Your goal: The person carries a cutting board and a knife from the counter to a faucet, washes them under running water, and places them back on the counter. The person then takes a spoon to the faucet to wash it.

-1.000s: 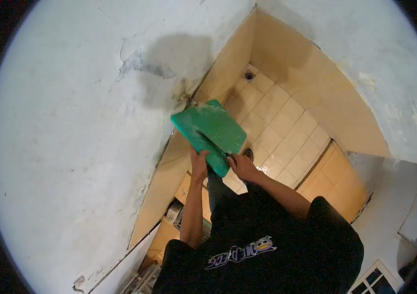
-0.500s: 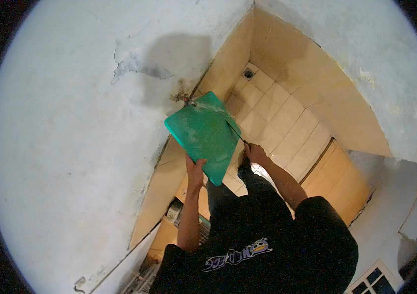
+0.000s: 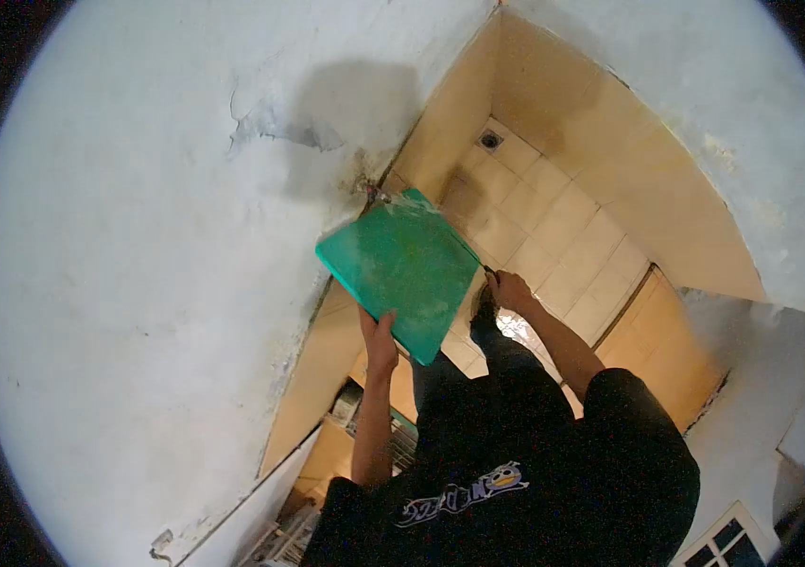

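Left hand (image 3: 380, 342) grips green board (image 3: 402, 265) by near edge, right hand (image 3: 513, 291) grips thin tool (image 3: 470, 252), maybe a knife: keep board braced, tip pointed outward.

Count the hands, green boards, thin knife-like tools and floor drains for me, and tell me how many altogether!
Hands: 2 (left hand, right hand)
Green board: 1
Thin knife-like tool: 1
Floor drain: 1
Total: 5
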`<state>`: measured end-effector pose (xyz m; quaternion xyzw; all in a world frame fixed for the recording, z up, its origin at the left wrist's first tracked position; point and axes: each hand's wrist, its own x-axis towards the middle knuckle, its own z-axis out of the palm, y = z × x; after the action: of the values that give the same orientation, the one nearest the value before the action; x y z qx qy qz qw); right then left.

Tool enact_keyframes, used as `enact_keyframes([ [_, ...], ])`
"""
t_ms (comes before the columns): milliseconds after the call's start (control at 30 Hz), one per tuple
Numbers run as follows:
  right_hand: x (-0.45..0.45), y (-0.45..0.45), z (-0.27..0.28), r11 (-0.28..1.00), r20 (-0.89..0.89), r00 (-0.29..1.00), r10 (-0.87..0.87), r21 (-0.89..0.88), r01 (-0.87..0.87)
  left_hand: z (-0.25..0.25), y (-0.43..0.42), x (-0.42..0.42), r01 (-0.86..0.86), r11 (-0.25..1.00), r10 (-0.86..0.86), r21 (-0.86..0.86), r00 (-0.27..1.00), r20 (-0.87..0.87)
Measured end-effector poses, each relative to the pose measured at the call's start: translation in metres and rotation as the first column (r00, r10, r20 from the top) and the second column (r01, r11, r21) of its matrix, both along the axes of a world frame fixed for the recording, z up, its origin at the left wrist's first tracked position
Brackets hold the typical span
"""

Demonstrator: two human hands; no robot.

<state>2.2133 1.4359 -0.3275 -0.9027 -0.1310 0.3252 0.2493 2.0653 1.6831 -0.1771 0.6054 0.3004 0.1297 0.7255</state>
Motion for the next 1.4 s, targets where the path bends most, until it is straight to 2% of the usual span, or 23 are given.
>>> enact_keyframes([
  [100, -0.038, 0.000, 0.067, 0.979, 0.078, 0.997, 0.026, 0.199, -0.041, -0.001, -0.008, -0.005, -0.131, 0.977, 0.124, -0.166, 0.991, -0.049],
  [200, -0.055, 0.004, 0.070, 0.978, -0.016, 0.994, 0.105, 0.182, -0.101, 0.006, -0.014, -0.003, -0.185, 0.965, 0.171, -0.187, 0.981, -0.090],
  [233, -0.044, 0.003, 0.054, 0.978, -0.013, 0.994, 0.107, 0.181, -0.103, 0.008, -0.014, -0.003, -0.159, 0.973, 0.152, -0.168, 0.987, -0.057],
  [300, -0.010, -0.004, -0.011, 0.997, -0.119, 0.991, -0.062, -0.056, 0.056, 0.007, -0.015, -0.007, -0.144, 0.979, 0.140, -0.147, 0.989, -0.034],
  [333, 0.002, -0.011, -0.026, 0.995, -0.097, 0.995, -0.003, -0.099, -0.007, 0.003, -0.014, -0.011, -0.122, 0.989, 0.120, -0.089, 0.992, -0.029],
  [400, 0.009, -0.006, -0.003, 0.999, -0.100, 0.994, -0.050, -0.005, 0.049, 0.009, -0.006, -0.009, -0.075, 0.997, 0.075, -0.010, 0.997, -0.024],
  [433, 0.009, -0.002, 0.018, 0.998, -0.099, 0.993, -0.059, 0.000, 0.059, 0.018, -0.010, -0.004, -0.110, 0.992, 0.108, -0.054, 0.994, -0.031],
  [533, -0.035, 0.001, 0.067, 0.973, 0.024, 0.989, 0.148, 0.177, -0.150, 0.021, -0.016, -0.002, -0.165, 0.975, 0.160, -0.146, 0.986, -0.047],
  [600, -0.055, 0.001, 0.071, 0.976, -0.040, 0.996, 0.085, 0.204, -0.076, 0.016, -0.013, -0.002, -0.184, 0.966, 0.179, -0.184, 0.983, -0.044],
  [633, -0.052, -0.001, 0.056, 0.976, -0.039, 0.995, 0.089, 0.202, -0.079, 0.010, -0.011, -0.002, -0.143, 0.978, 0.144, -0.154, 0.990, -0.007],
  [700, -0.037, -0.015, -0.015, 0.986, -0.109, 0.980, -0.164, -0.001, 0.165, 0.010, -0.016, 0.002, -0.113, 0.986, 0.117, -0.126, 0.993, 0.029],
  [733, -0.023, -0.029, -0.040, 0.994, -0.171, 0.980, -0.102, -0.058, 0.094, 0.016, -0.021, 0.006, -0.098, 0.994, 0.097, -0.055, 0.995, -0.014],
  [767, -0.021, -0.029, -0.031, 0.991, -0.118, 0.985, -0.129, -0.032, 0.126, 0.020, -0.021, 0.012, -0.072, 0.997, 0.073, 0.019, 0.996, -0.058],
  [833, -0.021, -0.018, 0.003, 0.986, -0.063, 0.984, -0.167, 0.003, 0.167, 0.012, -0.016, 0.022, -0.093, 0.995, 0.093, -0.030, 0.996, -0.014],
  [933, -0.047, -0.014, 0.082, 0.956, 0.081, 0.997, 0.012, 0.290, -0.036, -0.003, -0.021, 0.038, -0.104, 0.985, 0.107, -0.138, 0.994, 0.016],
  [967, -0.057, -0.018, 0.097, 0.951, 0.074, 0.996, 0.057, 0.299, -0.077, -0.005, -0.022, 0.043, -0.090, 0.980, 0.092, -0.178, 0.996, 0.000],
  [1033, -0.061, -0.021, 0.099, 0.944, 0.067, 0.992, 0.109, 0.307, -0.124, -0.001, -0.030, 0.057, -0.103, 0.984, 0.104, -0.145, 0.995, 0.001],
  [1100, -0.047, -0.025, 0.084, 0.986, -0.017, 0.999, 0.042, 0.161, -0.039, 0.001, -0.033, 0.069, -0.117, 0.986, 0.118, -0.119, 0.993, 0.003],
  [1200, -0.013, -0.023, 0.059, 0.996, 0.043, 0.999, -0.020, 0.083, 0.017, -0.006, -0.030, 0.080, 0.011, 0.999, -0.009, 0.039, 0.999, -0.037],
  [1233, -0.018, -0.017, 0.062, 0.975, 0.080, 0.995, -0.063, 0.218, 0.044, -0.010, -0.030, 0.084, -0.021, 1.000, 0.021, 0.014, 1.000, 0.015],
  [1267, -0.028, -0.013, 0.066, 0.975, 0.080, 0.995, -0.064, 0.219, 0.045, -0.013, -0.028, 0.087, -0.051, 0.999, 0.051, -0.012, 0.997, 0.064],
  [1333, -0.048, -0.004, 0.102, 0.922, 0.135, 0.990, 0.030, 0.379, -0.079, -0.030, -0.029, 0.093, -0.088, 0.996, 0.086, 0.014, 0.992, 0.096],
  [1400, -0.054, -0.002, 0.110, 0.925, 0.132, 0.988, 0.080, 0.358, -0.123, -0.033, -0.035, 0.098, -0.132, 0.991, 0.127, 0.027, 0.983, 0.135],
])
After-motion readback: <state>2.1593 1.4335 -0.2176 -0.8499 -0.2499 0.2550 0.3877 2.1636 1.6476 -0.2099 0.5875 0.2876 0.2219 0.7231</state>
